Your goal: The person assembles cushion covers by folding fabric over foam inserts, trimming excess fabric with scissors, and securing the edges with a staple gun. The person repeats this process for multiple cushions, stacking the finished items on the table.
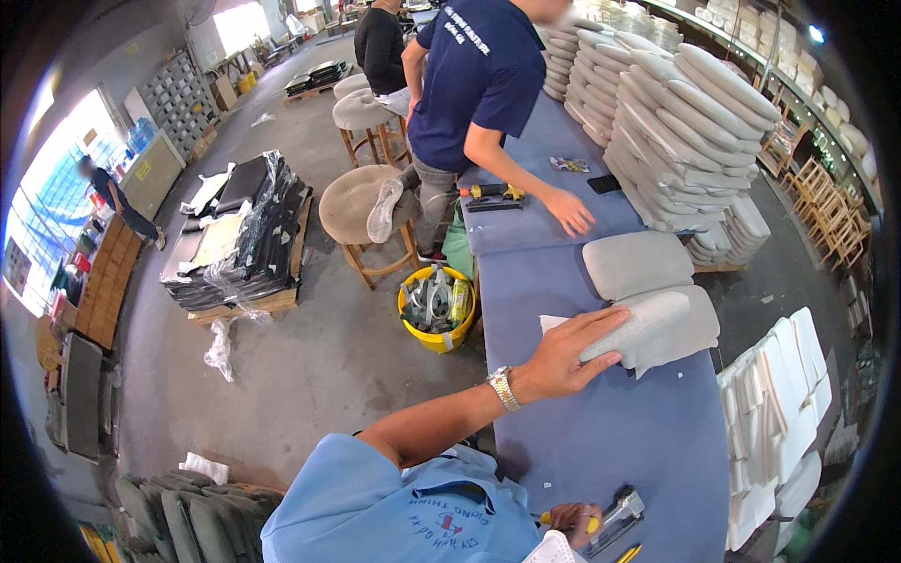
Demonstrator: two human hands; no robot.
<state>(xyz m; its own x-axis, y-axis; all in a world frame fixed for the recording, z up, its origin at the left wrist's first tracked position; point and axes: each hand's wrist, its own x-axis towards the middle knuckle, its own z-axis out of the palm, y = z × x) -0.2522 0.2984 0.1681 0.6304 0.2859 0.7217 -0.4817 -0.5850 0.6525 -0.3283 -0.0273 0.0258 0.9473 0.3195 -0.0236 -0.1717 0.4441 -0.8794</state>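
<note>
My left hand [574, 352], with a metal watch on its wrist, grips the near-left end of a grey fabric-covered cushion [690, 314]. The fingers lie over its top and the thumb is at the near side, by a loose fabric edge. Just beyond lies a second grey cushion [638, 263], flat on the blue-covered table [591, 427]. Low in the view, my right hand [572, 519] is closed round the yellow handle of a staple gun [618, 518], whose metal nose points right over the table. My shirt hides part of that hand.
Tall stacks of grey cushions [680, 141] stand at the far right. Across the table a co-worker [483, 84] reaches a hand over it, near another staple gun [493, 199]. A yellow bucket [439, 342] and upholstered stools [357, 202] stand left; white panels [774, 403] lie right.
</note>
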